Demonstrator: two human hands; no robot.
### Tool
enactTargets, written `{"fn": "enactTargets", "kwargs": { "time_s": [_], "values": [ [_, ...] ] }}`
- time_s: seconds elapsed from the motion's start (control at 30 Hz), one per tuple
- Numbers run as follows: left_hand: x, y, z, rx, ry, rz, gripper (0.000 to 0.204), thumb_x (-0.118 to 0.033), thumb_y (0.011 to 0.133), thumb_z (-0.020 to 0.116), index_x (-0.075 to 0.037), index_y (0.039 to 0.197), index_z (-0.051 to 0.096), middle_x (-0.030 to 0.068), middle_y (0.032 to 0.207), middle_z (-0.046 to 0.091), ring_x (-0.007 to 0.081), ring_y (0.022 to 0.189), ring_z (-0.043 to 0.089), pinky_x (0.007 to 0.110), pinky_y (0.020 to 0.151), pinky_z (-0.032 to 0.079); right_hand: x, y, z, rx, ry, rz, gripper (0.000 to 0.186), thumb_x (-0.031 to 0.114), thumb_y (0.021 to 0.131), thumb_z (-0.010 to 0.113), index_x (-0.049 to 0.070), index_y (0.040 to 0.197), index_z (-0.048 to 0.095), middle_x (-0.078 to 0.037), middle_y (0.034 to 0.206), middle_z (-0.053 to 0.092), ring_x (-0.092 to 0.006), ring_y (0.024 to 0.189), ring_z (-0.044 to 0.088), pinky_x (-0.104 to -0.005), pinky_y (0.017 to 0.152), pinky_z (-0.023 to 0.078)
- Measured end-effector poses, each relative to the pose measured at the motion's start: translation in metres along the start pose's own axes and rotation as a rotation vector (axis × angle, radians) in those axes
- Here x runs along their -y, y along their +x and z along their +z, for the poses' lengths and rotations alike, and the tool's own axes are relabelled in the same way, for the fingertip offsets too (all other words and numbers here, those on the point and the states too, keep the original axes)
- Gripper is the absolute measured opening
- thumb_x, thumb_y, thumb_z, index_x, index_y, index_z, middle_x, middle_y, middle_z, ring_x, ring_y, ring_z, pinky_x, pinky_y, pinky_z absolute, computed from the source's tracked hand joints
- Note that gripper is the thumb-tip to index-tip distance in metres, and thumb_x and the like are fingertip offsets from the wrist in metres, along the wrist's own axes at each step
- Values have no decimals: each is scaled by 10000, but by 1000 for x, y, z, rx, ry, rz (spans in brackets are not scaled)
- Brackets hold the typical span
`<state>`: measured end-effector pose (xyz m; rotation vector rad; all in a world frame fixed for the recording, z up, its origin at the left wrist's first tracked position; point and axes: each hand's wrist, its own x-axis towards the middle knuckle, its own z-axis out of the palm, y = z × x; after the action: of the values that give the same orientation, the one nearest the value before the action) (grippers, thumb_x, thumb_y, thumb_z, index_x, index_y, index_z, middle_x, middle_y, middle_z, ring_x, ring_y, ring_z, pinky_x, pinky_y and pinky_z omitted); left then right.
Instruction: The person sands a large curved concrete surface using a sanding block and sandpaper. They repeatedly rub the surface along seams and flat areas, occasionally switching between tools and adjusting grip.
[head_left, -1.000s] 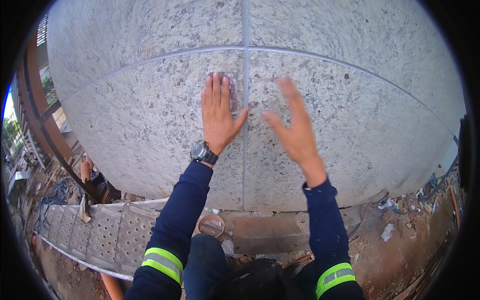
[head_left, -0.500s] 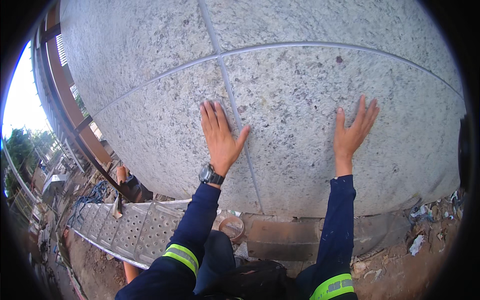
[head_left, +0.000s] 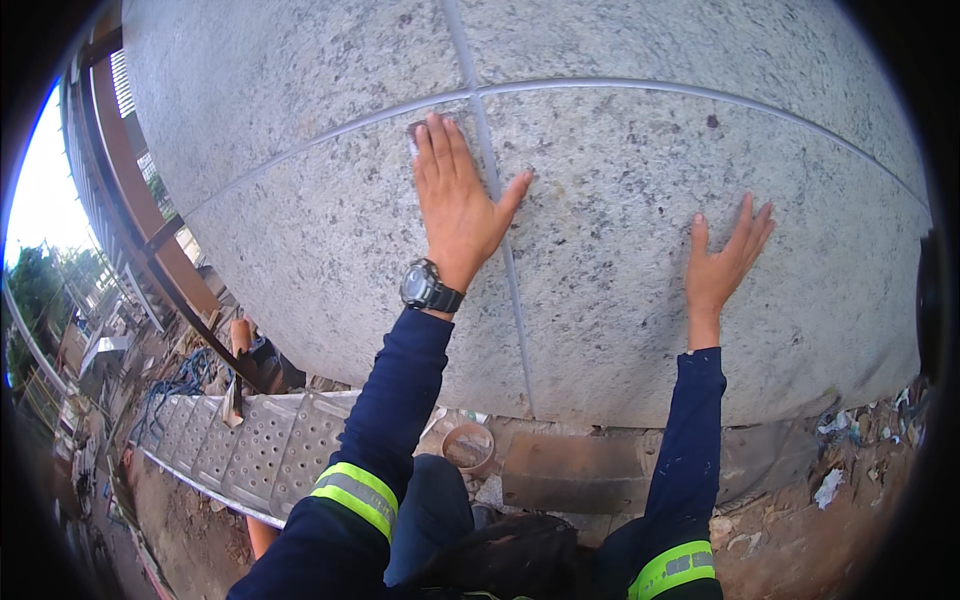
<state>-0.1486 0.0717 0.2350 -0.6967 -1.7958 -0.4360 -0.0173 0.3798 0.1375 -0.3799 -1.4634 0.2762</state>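
Note:
A wall of large grey speckled stone slabs (head_left: 300,230) fills most of the view, with thin joints forming a cross. My left hand (head_left: 455,205) lies flat on the wall with spread fingers, just left of the vertical joint, its thumb reaching across it. A black wristwatch (head_left: 430,288) sits on that wrist. My right hand (head_left: 722,265) presses flat on the lower right slab (head_left: 640,200), fingers apart. Both arms wear dark blue sleeves with yellow reflective bands. Neither hand holds anything.
Below the wall runs a perforated metal scaffold plank (head_left: 250,450). A small round bowl (head_left: 467,447) and a brown brick-like block (head_left: 570,470) lie at the wall's foot. Rubble and litter (head_left: 840,470) cover the ground at right. A brown building frame (head_left: 130,160) stands left.
My right hand moved to the right along the wall, away from the vertical joint, and now rests flat on the lower right slab. The left hand stayed near the joint.

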Motion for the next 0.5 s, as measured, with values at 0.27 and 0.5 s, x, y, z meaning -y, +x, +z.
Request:
{"fn": "enactTargets", "kwargs": {
  "time_s": [0.27,0.5],
  "values": [
    [-3,-12,0,27,-24,63,1139,-641,949,693,126,1646,220,330,1737,177,475,1636,121,568,1310,162,1,-8,-4,54,-25,-16,880,449,969,754,171,1692,336,-214,1772,185,-466,1639,108,-618,1304,178],
    [7,-45,-4,78,2,58,1130,-663,957,670,119,1646,232,314,1743,181,469,1635,127,563,1311,166,3,-6,-3,65,-11,18,886,444,964,765,178,1693,337,-213,1771,188,-472,1637,112,-616,1299,196]
  ]
}}
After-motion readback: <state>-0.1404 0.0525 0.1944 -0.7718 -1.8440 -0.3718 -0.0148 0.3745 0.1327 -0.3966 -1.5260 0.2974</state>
